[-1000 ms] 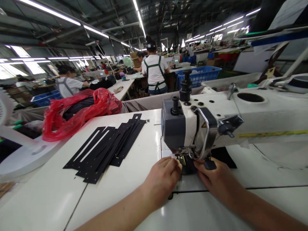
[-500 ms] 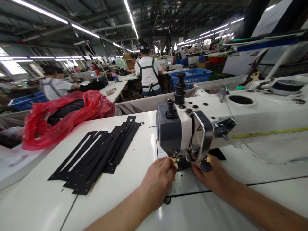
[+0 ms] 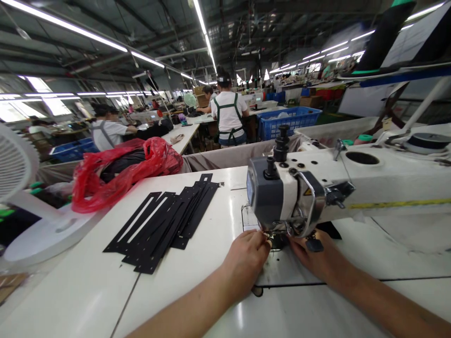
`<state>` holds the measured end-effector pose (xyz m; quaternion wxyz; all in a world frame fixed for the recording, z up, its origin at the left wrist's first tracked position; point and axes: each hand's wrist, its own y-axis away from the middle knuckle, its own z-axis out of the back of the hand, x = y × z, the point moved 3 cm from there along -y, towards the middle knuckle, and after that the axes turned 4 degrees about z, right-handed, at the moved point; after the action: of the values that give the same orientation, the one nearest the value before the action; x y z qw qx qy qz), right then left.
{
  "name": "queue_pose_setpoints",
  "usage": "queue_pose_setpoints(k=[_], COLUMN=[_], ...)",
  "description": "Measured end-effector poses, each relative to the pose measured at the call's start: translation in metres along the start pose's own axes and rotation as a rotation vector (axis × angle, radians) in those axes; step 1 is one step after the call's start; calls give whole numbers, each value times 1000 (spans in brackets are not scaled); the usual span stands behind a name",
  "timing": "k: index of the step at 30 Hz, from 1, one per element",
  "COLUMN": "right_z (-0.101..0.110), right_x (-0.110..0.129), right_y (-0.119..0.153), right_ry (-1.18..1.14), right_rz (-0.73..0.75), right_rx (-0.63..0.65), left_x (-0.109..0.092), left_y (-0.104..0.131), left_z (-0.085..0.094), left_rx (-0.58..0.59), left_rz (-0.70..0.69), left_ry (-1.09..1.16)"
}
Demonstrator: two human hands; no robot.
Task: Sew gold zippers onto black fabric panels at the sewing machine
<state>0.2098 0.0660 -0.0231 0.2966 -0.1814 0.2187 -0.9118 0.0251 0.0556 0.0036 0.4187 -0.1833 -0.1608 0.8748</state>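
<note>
Under the head of a white and grey sewing machine (image 3: 268, 188) lies a flat black piece (image 3: 278, 242), close to the needle and presser foot. Its part under the foot is dark and hard to make out. My left hand (image 3: 246, 258) is closed, thumb and fingers pinched at the piece's left edge. On the other side, my right hand (image 3: 322, 253) grips it, its fingertips partly hidden by the machine. A black corner (image 3: 330, 230) sticks out behind that hand. Left of the machine lies a fanned stack of black strips (image 3: 165, 223), some with long slots.
The white tabletop (image 3: 197, 291) carries everything. A red plastic bag (image 3: 105, 188) with dark material lies at the far left edge, beside a white fan (image 3: 38, 211). Beyond the table are a blue crate (image 3: 289, 122) and a co-worker (image 3: 229, 112) facing away.
The view has swung left, so everything appears farther right and the white fan has come into sight. Both hands stay at the needle with the black piece.
</note>
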Motion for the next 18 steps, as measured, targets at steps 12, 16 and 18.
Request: queue_pose_setpoints(k=[12, 16, 18], right_z=[-6, 0, 9], right_x=[-3, 4, 0], right_y=[-2, -4, -3], right_ry=[-3, 6, 4], right_rz=[-9, 23, 35], right_rx=[-12, -18, -4], left_x=[2, 5, 8], left_y=[2, 2, 2], left_z=[-7, -14, -18], left_rx=[-44, -91, -83], left_rz=[69, 64, 70], left_ry=[11, 18, 9])
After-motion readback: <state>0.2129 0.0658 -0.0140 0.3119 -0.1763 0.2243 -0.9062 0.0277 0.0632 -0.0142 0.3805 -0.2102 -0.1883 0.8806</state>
